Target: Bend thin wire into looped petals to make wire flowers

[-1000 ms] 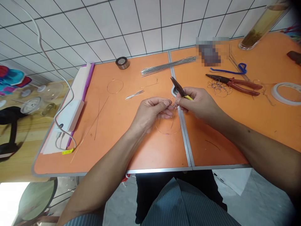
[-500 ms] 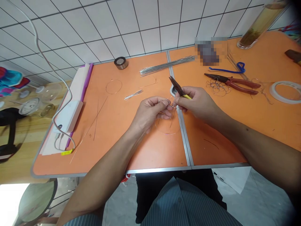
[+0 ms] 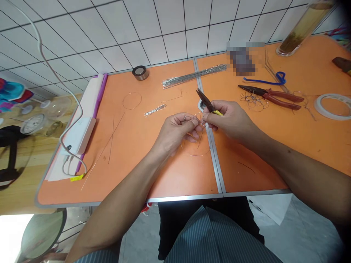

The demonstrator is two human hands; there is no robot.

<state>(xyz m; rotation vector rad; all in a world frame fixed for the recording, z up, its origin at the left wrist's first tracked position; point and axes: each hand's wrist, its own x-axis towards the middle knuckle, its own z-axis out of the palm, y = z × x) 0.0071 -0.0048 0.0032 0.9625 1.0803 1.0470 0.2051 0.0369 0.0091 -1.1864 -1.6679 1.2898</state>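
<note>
My left hand (image 3: 178, 129) is closed in a pinch on a thin wire piece (image 3: 197, 155), bent into small loops near the fingertips with a larger ring hanging below. Close beside it, my right hand (image 3: 223, 117) is wrapped round pliers (image 3: 205, 101) with dark jaws and a yellow handle. Their jaws point up and away from the wire, and most of the handle is hidden in the palm. The right fingertips meet the wire piece too. Between the two hands the finest wire ends are too small to make out.
A bundle of straight wires (image 3: 193, 76) and a tape roll (image 3: 140, 72) lie toward the wall. Red-handled pliers (image 3: 270, 96) rest on tangled wire at right, near a white tape ring (image 3: 333, 106). A short wire bundle (image 3: 155, 110), wire ring (image 3: 132, 100) and white power bank (image 3: 79, 135) are left.
My left fingers have shifted slightly on the wire piece, and a small loop shows more clearly above them. The right hand keeps its hold on the pliers, almost unmoved.
</note>
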